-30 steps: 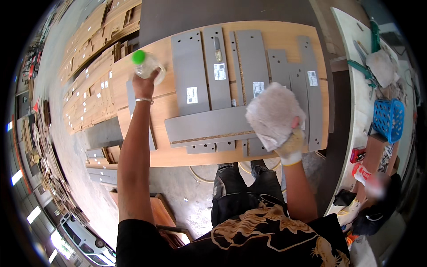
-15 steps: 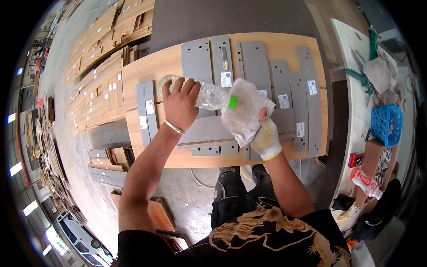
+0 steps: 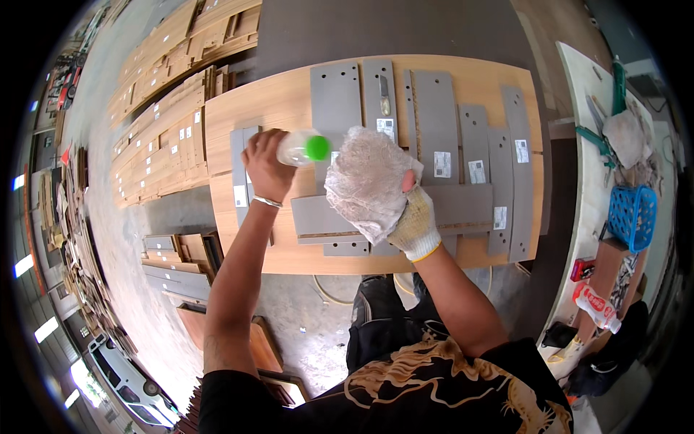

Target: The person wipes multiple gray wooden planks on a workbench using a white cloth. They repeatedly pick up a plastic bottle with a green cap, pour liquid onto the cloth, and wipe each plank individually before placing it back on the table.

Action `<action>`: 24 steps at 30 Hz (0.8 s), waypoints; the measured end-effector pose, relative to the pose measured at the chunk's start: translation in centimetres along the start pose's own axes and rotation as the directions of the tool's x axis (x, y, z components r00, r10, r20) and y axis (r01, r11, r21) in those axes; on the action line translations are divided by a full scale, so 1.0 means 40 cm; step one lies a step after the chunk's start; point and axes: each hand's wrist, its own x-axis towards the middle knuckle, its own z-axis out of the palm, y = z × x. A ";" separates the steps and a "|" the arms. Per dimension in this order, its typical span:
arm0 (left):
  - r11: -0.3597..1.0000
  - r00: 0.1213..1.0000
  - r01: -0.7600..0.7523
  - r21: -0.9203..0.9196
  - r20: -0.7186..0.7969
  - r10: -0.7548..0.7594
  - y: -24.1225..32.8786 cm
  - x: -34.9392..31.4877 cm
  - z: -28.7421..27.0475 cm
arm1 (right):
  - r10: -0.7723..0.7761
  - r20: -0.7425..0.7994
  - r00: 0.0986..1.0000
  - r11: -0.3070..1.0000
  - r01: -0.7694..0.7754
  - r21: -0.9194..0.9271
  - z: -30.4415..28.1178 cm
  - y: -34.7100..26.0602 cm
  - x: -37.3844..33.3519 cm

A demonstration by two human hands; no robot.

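Observation:
My bare left hand [image 3: 266,165], with a pale band at the wrist, is wrapped round a clear plastic bottle [image 3: 293,149]. The bottle's green cap [image 3: 317,148] points right, toward the cloth, with a gap between them. In my right hand [image 3: 415,223], which wears a knitted glove with the thumb bare, is a whitish crumpled cloth [image 3: 367,181]. The thumb presses on the cloth's edge; the other fingers are hidden. Under both hands lie grey panels [image 3: 335,101] with drilled holes and white labels, on a wood-coloured board [image 3: 271,108]. A knife [image 3: 384,95] rests on one panel.
At the right runs a white bench [image 3: 575,87] with a blue basket [image 3: 632,218], a white-and-red bottle [image 3: 597,307] and another rag [image 3: 627,139]. Stacked wooden boards [image 3: 163,155] lie on the floor at the left. A dark tabletop [image 3: 390,29] extends behind the panels.
The bottle has moved left with my left hand, away from the cloth, and its cap now faces more toward me. The cloth in my right hand has shifted left and looks more spread out.

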 end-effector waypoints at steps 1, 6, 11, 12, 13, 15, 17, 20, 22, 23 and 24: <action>0.996 0.996 0.087 -0.008 0.012 -0.087 -0.028 -0.010 0.020 | -0.010 -0.012 1.000 1.000 0.010 -0.011 -0.014 -0.001 -0.009; 0.542 0.812 0.569 -0.618 0.320 -0.488 -0.096 -0.010 0.098 | -0.122 -0.104 0.987 0.990 0.114 -0.078 -0.157 -0.084 -0.158; 0.731 0.831 0.556 -0.395 0.242 -0.502 -0.159 -0.125 0.129 | -0.254 -0.035 0.967 0.941 0.239 -0.239 -0.277 -0.313 -0.350; 0.810 0.832 0.551 -0.200 0.211 -0.514 -0.088 -0.137 0.147 | -0.193 0.187 0.963 0.918 0.244 -0.313 -0.401 -0.407 -0.394; 0.938 0.947 0.319 -0.137 0.020 -0.319 -0.068 -0.214 0.125 | -0.319 0.083 0.944 0.801 0.315 -0.509 -0.354 -0.384 -0.375; 0.977 0.980 0.186 -0.099 0.087 -0.178 0.067 -0.302 0.104 | -0.536 0.050 0.843 -0.138 -0.030 -0.990 -0.199 -0.252 -0.311; 0.971 0.950 0.234 -0.053 0.226 -0.216 0.189 -0.333 0.126 | -0.370 0.408 0.835 -0.743 -0.002 -0.669 -0.191 -0.147 -0.181; 0.972 0.913 0.214 0.098 0.334 -0.235 0.212 -0.371 0.156 | -0.201 0.460 0.865 -0.833 0.096 -0.545 -0.160 0.035 -0.044; 0.969 0.920 0.230 0.094 0.303 -0.248 0.207 -0.377 0.149 | -0.185 0.556 0.810 -0.875 0.121 -0.468 -0.160 0.039 -0.051; 0.967 0.914 0.232 0.108 0.316 -0.255 0.211 -0.382 0.150 | -0.393 0.362 0.846 -0.751 -0.068 -0.657 -0.172 -0.010 -0.057; 0.965 0.910 0.234 0.121 0.322 -0.262 0.211 -0.379 0.147 | -0.505 0.289 0.813 -0.632 -0.121 -0.766 -0.187 -0.074 -0.072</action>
